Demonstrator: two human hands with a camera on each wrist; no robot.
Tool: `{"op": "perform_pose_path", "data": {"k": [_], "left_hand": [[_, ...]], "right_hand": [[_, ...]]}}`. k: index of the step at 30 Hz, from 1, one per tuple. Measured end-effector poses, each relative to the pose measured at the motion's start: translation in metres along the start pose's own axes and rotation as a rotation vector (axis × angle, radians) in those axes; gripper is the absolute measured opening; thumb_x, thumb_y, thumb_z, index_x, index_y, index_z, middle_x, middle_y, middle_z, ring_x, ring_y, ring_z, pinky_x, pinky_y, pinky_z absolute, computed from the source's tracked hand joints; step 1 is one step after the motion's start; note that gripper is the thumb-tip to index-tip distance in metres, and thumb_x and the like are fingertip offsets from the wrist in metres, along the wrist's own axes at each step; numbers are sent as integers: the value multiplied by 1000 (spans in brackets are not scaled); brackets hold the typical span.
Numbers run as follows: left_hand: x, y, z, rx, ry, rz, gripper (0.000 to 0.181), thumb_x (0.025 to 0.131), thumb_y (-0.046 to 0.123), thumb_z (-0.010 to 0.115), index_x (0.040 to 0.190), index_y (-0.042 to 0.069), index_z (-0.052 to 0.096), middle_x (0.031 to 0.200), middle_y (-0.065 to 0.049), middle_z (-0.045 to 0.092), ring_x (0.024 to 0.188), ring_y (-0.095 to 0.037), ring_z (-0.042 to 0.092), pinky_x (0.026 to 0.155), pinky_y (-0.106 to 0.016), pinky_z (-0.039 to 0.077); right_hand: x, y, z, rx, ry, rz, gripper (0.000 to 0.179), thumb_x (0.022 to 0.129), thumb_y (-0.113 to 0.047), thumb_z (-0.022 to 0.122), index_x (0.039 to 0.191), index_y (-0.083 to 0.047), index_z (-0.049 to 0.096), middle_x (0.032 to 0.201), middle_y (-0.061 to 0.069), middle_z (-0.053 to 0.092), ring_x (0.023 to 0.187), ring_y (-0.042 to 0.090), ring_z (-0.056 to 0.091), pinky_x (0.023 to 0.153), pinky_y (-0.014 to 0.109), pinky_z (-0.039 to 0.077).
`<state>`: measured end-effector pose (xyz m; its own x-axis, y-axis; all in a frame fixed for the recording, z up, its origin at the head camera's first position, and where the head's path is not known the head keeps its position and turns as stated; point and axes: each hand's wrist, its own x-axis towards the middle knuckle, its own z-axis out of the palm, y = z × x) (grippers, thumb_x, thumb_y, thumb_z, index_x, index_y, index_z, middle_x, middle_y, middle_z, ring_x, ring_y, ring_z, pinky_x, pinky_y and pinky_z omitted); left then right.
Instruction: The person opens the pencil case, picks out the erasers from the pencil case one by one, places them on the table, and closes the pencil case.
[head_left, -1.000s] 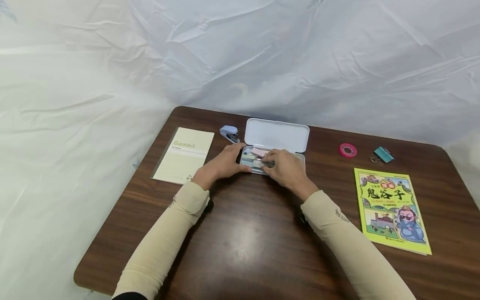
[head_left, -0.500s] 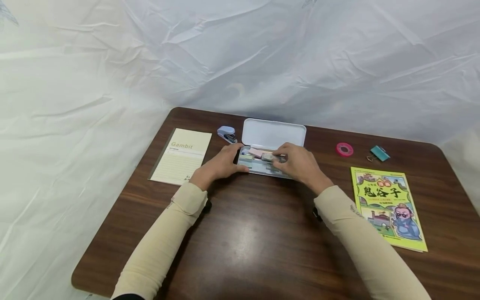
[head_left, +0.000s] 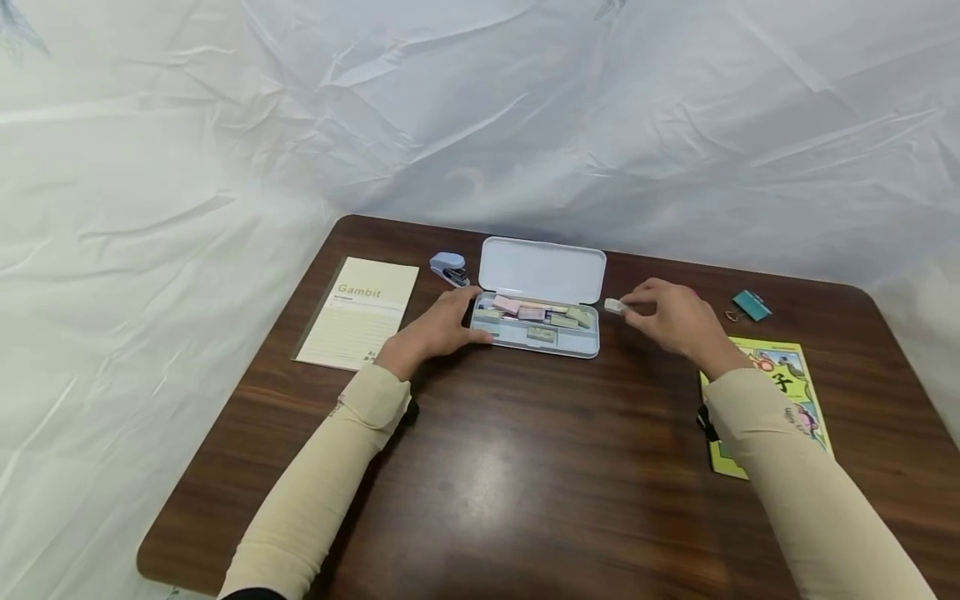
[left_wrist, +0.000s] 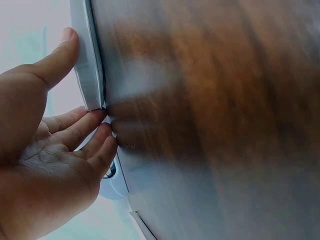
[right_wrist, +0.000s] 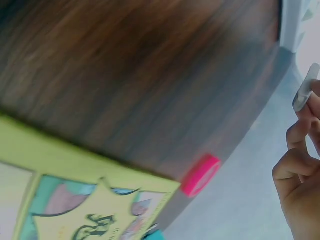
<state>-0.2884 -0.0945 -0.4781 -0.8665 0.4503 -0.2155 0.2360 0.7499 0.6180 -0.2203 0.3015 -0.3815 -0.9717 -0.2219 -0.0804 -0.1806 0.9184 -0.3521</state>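
Since the earlier frame, the right hand [head_left: 675, 315] has moved right, off the case [head_left: 579, 342], taking the eraser [head_left: 613, 307] with it. The fingertips pinch the eraser at one end; its free end projects left of that hand, apart from the case. The left hand [head_left: 435, 332] grips the case's near end. Caution: a loosened pinch may drop the eraser, since little of it is held. The tape [right_wrist: 201, 175], just beyond the right hand, could be knocked by an overlong reach.
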Motion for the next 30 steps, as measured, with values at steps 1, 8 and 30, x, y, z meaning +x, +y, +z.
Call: {"op": "perform_pose_path", "data": {"k": [1,8,30], "left_hand": [[-1,1,-1,-5,-2,-5,108,101,55,88,182,15,28,190,-11,31,179,-35,26,143,-57,33],[-6,9,-3,-31,-17,-13,107,101,52,88,182,14,28,190,-11,30,179,-35,25,143,-58,31],[-5,-14,-5,5,17,-2,107,100,55,88,181,15,31,187,-13,36,177,-36,30,142,-58,34]], "right_hand": [[0,3,0,-5,-11,9,42,115,-28,70,147,-3,77,151,27,68,135,51,67,105,74,57],[-1,17,11,-36,-78,50,41,114,-26,68,147,-3,77,153,26,68,140,52,65,106,78,54],[8,13,24,-28,-59,47,38,114,-30,70,142,-8,81,148,22,73,139,49,68,110,81,52]]}}
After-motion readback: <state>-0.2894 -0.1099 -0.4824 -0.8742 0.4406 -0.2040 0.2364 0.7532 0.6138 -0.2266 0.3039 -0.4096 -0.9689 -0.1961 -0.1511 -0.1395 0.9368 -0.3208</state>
